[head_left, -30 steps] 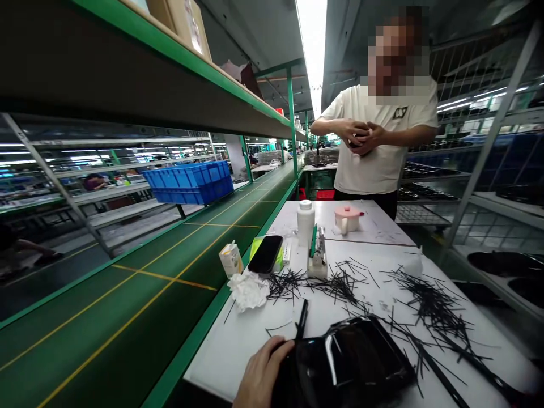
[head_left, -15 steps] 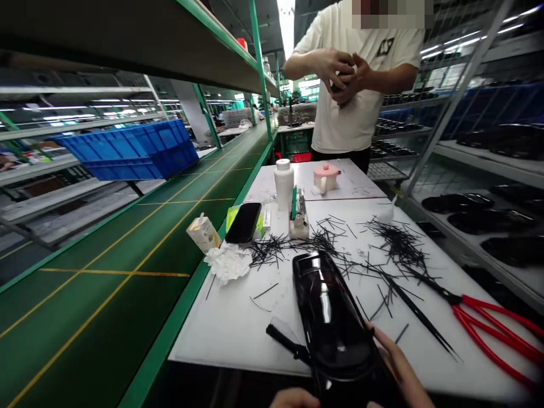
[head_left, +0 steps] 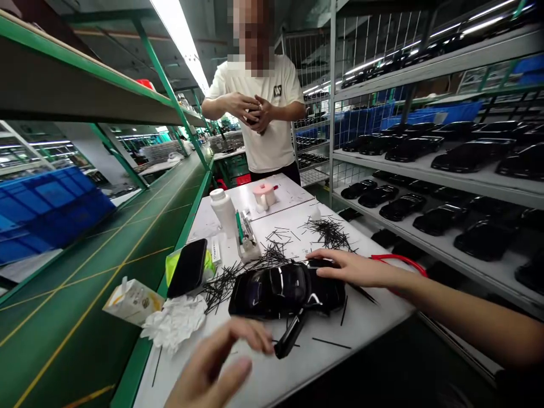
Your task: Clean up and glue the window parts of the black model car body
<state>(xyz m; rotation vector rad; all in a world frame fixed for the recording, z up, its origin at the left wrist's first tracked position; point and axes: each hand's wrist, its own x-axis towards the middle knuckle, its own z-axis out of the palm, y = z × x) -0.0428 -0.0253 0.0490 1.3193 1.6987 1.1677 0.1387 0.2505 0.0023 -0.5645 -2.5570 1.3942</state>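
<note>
A glossy black model car (head_left: 272, 289) lies sideways across the white table (head_left: 250, 379), its near side door swung out toward me. My right hand (head_left: 344, 267) rests on the car's right end, fingers spread over it. Just left of the open door (head_left: 291, 334), my left hand (head_left: 221, 360) hovers with thumb and fingers apart, slightly blurred, holding nothing. Thin black strips (head_left: 221, 286) are scattered behind and around the car.
Crumpled tissue (head_left: 174, 323), a carton (head_left: 132, 300), a phone (head_left: 187, 267), a white bottle (head_left: 223, 212) and a pink-lidded cup (head_left: 264, 195) stand left and behind. Red handles (head_left: 402, 259) show past my right arm. A person (head_left: 266, 130) stands opposite; racks of black cars (head_left: 442, 218) are right.
The car has turned from pointing away to lying sideways on the table. My left hand has come off it, while my right hand has moved onto its right end. The view has swung right.
</note>
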